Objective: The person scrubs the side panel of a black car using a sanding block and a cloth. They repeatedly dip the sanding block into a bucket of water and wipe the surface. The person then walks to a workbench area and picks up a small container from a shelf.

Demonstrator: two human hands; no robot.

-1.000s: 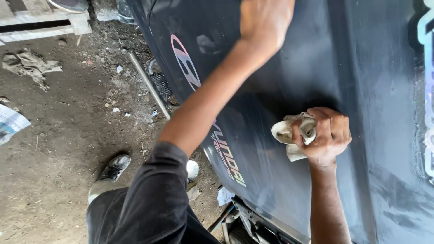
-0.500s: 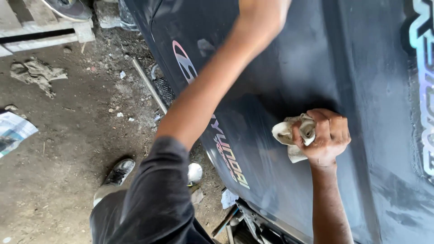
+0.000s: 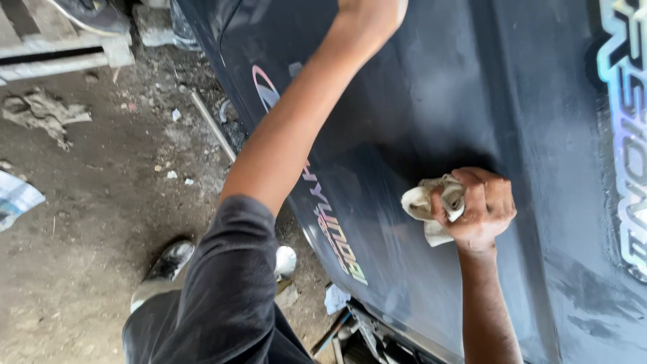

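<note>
Dark car panel (image 3: 431, 101), right hand (image 3: 482, 209) gripping crumpled rag (image 3: 424, 202), left hand (image 3: 374, 13) pressed flat

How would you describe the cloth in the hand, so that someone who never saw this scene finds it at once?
Start from the big dark blue car panel that fills the right side of the view. Near its middle the right hand presses a crumpled cloth against the metal. It is the only pale, cream-coloured thing on the panel; the grey rag lies far off on the dirt ground.

My short dark sleeve (image 3: 232, 269) ends above the elbow; both forearms are bare, no watch or rings. Dark trousers (image 3: 155, 330) at seven o'clock, scuffed shoe (image 3: 165, 263) beside.
</note>
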